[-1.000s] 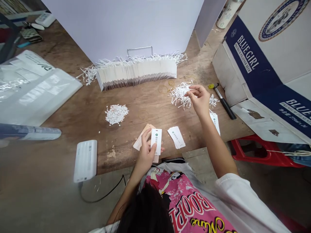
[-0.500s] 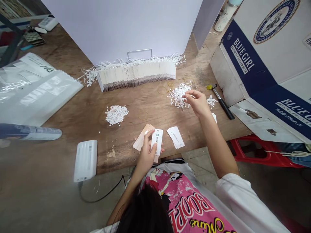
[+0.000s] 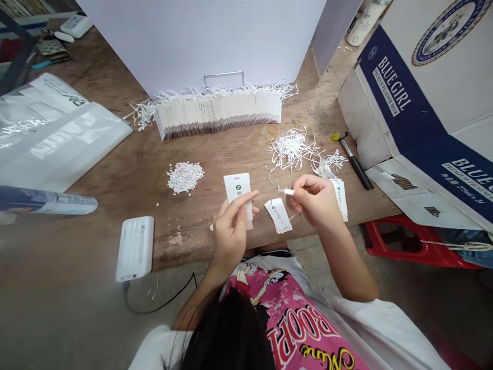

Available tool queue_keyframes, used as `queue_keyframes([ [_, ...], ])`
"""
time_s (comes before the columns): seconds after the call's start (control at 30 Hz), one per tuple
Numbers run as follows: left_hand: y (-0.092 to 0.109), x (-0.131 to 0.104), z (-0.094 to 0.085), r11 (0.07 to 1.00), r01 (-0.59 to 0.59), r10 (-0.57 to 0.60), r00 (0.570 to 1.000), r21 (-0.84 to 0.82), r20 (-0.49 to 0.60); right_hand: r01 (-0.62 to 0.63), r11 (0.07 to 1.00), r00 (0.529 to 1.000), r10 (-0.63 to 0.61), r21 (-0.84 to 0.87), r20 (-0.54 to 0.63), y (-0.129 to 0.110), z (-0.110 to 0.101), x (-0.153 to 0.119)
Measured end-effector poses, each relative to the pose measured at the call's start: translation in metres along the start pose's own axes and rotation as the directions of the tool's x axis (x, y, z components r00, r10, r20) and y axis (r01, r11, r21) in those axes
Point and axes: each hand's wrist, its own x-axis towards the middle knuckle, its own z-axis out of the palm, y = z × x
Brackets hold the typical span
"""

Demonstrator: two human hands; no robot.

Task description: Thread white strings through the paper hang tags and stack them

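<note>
My left hand (image 3: 230, 228) holds a white hang tag (image 3: 232, 185) upright, with green print and a small slot at its top edge. The index finger stretches across the tag's face. Just right of it, my right hand (image 3: 316, 203) pinches a white hang tag string (image 3: 288, 192), its pale end pointing toward the tag but apart from it. Between the hands lies a small fanned stack of white tags (image 3: 278, 216). Partly behind my right hand is another stack of tags (image 3: 340, 199), with strings (image 3: 330, 163) at its top. A loose heap of white strings (image 3: 289, 149) lies beyond.
A long row of strung tags (image 3: 219, 117) stands against a pale upright board (image 3: 200, 41). Small white paper bits (image 3: 185, 178) are heaped at left. Around them are a power bank (image 3: 134, 249), a hammer (image 3: 355, 164), a beer carton (image 3: 408, 118) and a plastic bag (image 3: 77, 139).
My right hand has come from the string heap toward me, now with a string pinched in it. My left hand has raised the tag up and slightly left.
</note>
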Motion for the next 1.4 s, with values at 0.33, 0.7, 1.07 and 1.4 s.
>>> queue_keyframes([
  [0.33, 0.024, -0.014, 0.010, 0.976, -0.201, 0.200, 0.979, 0.077, 0.029, -0.166, 0.980, 0.981, 0.153, 0.108, 0.123, 0.004, 0.015, -0.041],
  [0.7, 0.023, -0.021, 0.007, 0.963, -0.255, 0.259, 0.965, 0.083, -0.043, -0.119, 0.968, 0.966, 0.062, 0.219, 0.251, -0.026, -0.017, -0.076],
  [1.07, 0.004, -0.016, 0.008, 0.884, -0.355, 0.403, 0.908, 0.303, -0.112, 0.352, 0.870, 0.807, -0.470, 0.347, 0.359, -0.043, -0.038, -0.083],
  [1.4, 0.010, -0.019, -0.002, 0.786, -0.393, 0.449, 0.893, 0.478, -0.005, 0.310, 0.756, 0.914, -0.404, -0.576, -0.038, -0.027, -0.042, -0.098],
])
